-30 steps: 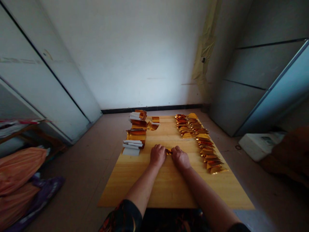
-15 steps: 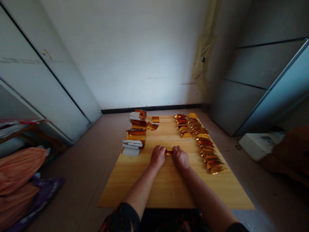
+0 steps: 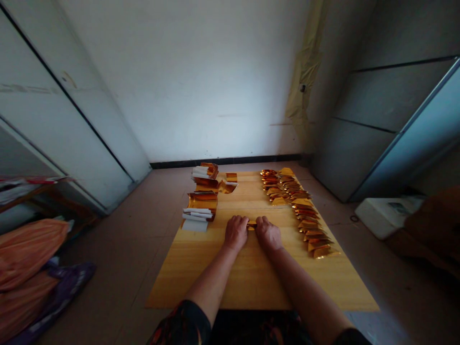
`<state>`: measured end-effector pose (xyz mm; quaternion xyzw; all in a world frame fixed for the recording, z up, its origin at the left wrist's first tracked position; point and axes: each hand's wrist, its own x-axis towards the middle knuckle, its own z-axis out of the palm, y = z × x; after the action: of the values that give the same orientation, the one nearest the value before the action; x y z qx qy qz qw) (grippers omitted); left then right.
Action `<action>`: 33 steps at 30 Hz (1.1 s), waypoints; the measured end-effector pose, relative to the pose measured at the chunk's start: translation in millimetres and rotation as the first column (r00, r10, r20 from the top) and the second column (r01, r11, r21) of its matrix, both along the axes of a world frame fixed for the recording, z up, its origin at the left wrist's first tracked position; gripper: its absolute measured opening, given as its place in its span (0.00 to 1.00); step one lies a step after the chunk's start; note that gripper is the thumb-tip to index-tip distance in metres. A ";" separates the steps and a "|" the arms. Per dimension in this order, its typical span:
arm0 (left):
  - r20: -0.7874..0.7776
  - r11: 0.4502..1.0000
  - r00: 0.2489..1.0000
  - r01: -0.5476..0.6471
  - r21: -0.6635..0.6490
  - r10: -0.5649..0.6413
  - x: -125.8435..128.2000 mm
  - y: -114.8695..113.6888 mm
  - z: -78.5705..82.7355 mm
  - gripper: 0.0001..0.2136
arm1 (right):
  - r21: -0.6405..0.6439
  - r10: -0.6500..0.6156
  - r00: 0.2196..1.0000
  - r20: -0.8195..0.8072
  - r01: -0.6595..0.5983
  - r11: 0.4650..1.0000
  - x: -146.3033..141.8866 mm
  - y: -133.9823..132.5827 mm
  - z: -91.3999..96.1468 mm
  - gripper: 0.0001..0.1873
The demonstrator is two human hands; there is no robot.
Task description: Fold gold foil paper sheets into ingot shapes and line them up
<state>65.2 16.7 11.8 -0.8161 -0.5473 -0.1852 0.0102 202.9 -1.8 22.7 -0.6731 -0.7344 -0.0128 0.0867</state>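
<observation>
Between my two hands, a small piece of shiny gold foil paper [image 3: 252, 225] lies just above the wooden table [image 3: 251, 278]. My left hand [image 3: 236, 232] is closed on its left end, fingers curled. The right end is in my right hand [image 3: 269, 233], which is closed as well. Only the middle of the foil shows; its ends are hidden under my fingers. To the right stand rows of folded gold foil pieces [image 3: 313, 227]. Curled gold sheets [image 3: 203, 201] with white backs lie in stacks to the left.
Two loose gold foil pieces [image 3: 229, 187] rest near the table's far edge. A white wall [image 3: 215, 96] stands behind the table. On the floor are an orange bag [image 3: 30, 254] to the left and a white box [image 3: 381, 218] to the right.
My left hand has shifted very slightly right, toward my right hand. Less of the foil's bright face shows between them. The foil rows and stacks have not moved.
</observation>
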 end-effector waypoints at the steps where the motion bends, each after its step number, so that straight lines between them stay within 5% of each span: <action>1: -0.002 1.000 1.000 -0.007 0.000 0.007 1.2 -0.3 0.3 0.10 | -0.002 -0.003 1.000 0.001 0.003 1.000 0.0 0.3 -0.2 0.07; 26: 0.363 0.982 0.921 -0.081 -0.171 0.139 20.6 5.8 6.6 0.07 | -0.028 -0.098 0.988 -0.116 0.096 0.995 27.3 -3.5 15.8 0.09; 33: 0.524 0.962 0.814 -0.150 -0.228 0.251 23.4 11.5 7.3 0.04 | 0.064 -0.053 0.955 -0.291 0.075 0.995 37.8 -35.4 3.7 0.07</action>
<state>88.5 28.2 19.1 -0.6640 -0.6246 -0.3594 -0.1995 240.7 -37.1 26.4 -0.6876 -0.6905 0.0558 0.2175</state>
